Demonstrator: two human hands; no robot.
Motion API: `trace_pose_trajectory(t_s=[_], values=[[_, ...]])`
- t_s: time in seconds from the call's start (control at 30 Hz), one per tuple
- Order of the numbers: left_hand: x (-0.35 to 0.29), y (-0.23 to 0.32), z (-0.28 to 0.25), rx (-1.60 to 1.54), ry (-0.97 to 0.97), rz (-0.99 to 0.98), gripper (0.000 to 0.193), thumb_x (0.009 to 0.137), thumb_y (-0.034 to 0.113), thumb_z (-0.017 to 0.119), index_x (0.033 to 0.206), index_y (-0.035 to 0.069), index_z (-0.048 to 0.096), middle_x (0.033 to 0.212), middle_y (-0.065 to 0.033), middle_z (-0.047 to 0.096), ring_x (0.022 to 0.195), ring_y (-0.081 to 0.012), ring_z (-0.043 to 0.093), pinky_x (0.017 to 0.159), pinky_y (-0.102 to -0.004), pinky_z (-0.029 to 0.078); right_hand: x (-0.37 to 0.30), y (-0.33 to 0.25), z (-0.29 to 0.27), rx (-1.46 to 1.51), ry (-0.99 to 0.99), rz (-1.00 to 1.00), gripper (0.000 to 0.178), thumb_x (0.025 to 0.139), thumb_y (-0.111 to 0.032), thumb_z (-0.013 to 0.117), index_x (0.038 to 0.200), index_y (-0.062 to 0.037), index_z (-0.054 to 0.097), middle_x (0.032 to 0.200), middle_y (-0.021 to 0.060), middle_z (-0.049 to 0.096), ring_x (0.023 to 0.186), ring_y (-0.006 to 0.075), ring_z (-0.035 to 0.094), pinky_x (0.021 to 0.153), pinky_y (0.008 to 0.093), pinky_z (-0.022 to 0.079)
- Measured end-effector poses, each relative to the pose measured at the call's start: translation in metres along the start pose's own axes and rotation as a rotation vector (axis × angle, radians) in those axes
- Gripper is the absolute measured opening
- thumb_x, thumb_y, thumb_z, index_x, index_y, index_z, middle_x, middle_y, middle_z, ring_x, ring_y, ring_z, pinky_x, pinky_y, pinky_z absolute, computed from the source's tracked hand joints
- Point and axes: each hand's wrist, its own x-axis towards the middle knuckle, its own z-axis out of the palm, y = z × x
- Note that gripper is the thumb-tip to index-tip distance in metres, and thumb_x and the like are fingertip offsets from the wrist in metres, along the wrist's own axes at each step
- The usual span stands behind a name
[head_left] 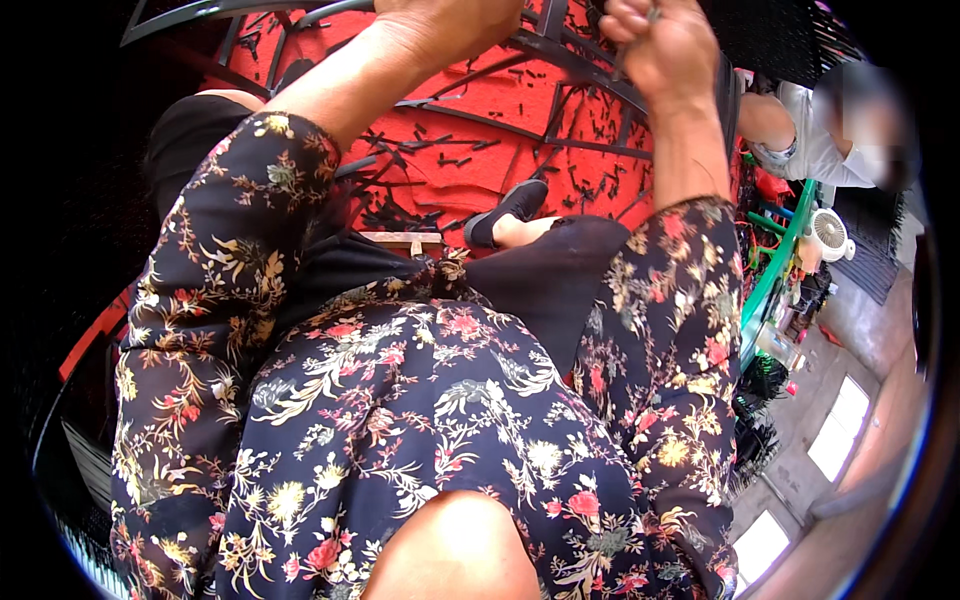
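Observation:
My left hand (452, 22) reaches to the top edge, where the picture cuts off its fingers. What it holds, if anything, is out of sight. My right hand (668, 50) is raised at the upper right with its fingers curled in. A small greyish spot shows at its fingertips, too small to name. Between and below both hands stands a dark frame of thin bars (545, 48), with curved and straight pieces. The left hand overlaps its upper bar, while the right hand is in front of its right side.
Red cloth (440, 185) covers the floor, strewn with short black scraps. My dark shoe (508, 208) rests on it, near a small wooden piece (400, 240). To the right are another person in a white top (815, 140), a green-edged table (775, 270) and a white fan (828, 233).

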Motion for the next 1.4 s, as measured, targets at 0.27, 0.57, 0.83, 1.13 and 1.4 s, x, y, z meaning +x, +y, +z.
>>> trace_pose_trajectory(t_s=[0.27, 0.57, 0.83, 1.13, 1.4], values=[[-0.009, -0.007, 0.012, -0.272, 0.048, -0.034, 0.018, 0.083, 0.026, 0.053, 0.082, 0.008, 0.055, 0.077, -0.0119, 0.060, 0.070, -0.0339, 0.060, 0.059, -0.0440, 0.049, -0.087, 0.020, -0.017, 0.118, -0.003, -0.074, 0.014, 0.091, -0.018, 0.051, 0.089, -0.0039, 0.050, 0.064, 0.0003, 0.041, 0.052, 0.0098, 0.039, 0.046, 0.0239, 0.031], [-0.038, 0.007, 0.009, -1.616, -0.519, -0.382, 0.016, 0.086, 0.016, 0.059, 0.082, 0.002, 0.059, 0.056, 0.0039, 0.045, 0.046, -0.0032, 0.039, 0.041, -0.0181, 0.030, -0.129, 0.078, -0.045, 0.211, 0.007, -0.106, 0.007, 0.086, -0.006, 0.054, 0.093, -0.0047, 0.054, 0.068, 0.0019, 0.045, 0.056, 0.0106, 0.042, 0.047, 0.0222, 0.033], [-0.047, 0.028, -0.010, -1.692, -0.752, -0.236, 0.013, 0.088, 0.013, 0.056, 0.089, 0.000, 0.059, 0.058, 0.0031, 0.045, 0.046, -0.0031, 0.037, 0.041, -0.0181, 0.026, -0.131, 0.064, -0.022, 0.365, -0.021, -0.161, 0.008, 0.083, -0.003, 0.058, 0.090, -0.0047, 0.056, 0.071, 0.0032, 0.053, 0.051, 0.0097, 0.047, 0.043, 0.0211, 0.034], [-0.062, 0.034, -0.018, -1.464, -1.031, -0.059, 0.011, 0.081, 0.014, 0.065, 0.085, 0.003, 0.062, 0.061, 0.0038, 0.050, 0.049, -0.0024, 0.041, 0.043, -0.0194, 0.032, -0.116, 0.039, 0.000, 0.313, 0.054, -0.107, 0.022, 0.082, -0.008, 0.060, 0.103, -0.0074, 0.052, 0.083, 0.0087, 0.061, 0.046, 0.0061, 0.041, 0.042, 0.0207, 0.033], [-0.068, 0.028, -0.011, -1.452, -1.105, -0.242, 0.028, 0.073, 0.013, 0.072, 0.094, -0.001, 0.059, 0.065, 0.0034, 0.051, 0.053, -0.0028, 0.042, 0.049, -0.0179, 0.032, -0.121, 0.040, -0.005, 0.089, 0.063, -0.240, 0.014, 0.082, 0.000, 0.058, 0.094, -0.0048, 0.054, 0.072, 0.0075, 0.058, 0.046, 0.0056, 0.043, 0.040, 0.0176, 0.033]])
